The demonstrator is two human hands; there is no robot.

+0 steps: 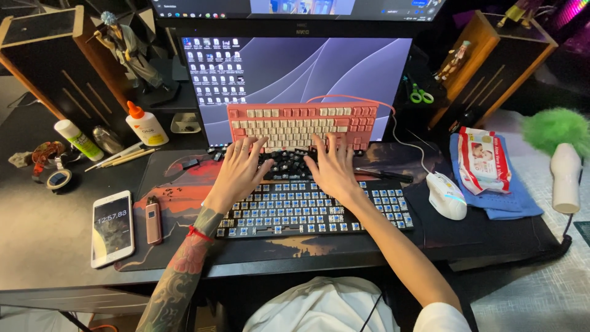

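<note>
Dark desk, wooden speakers (dim room), perhaps pale carpet.

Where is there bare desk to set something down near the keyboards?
Bare desk lies left of the phone; bare mat lies below the blue cloth. Crowded: around both hands, left and right, over the keycap pile.

**Colours and patterns on the desk**

Centre: pink keyboard with cream keycaps; below it, black keyboard showing blue switches, with a heap of black keycaps between. Right: white mouse, blue cloth, green fluffy duster. Left: tattooed left hand with a red wrist thread; white phone.
</note>
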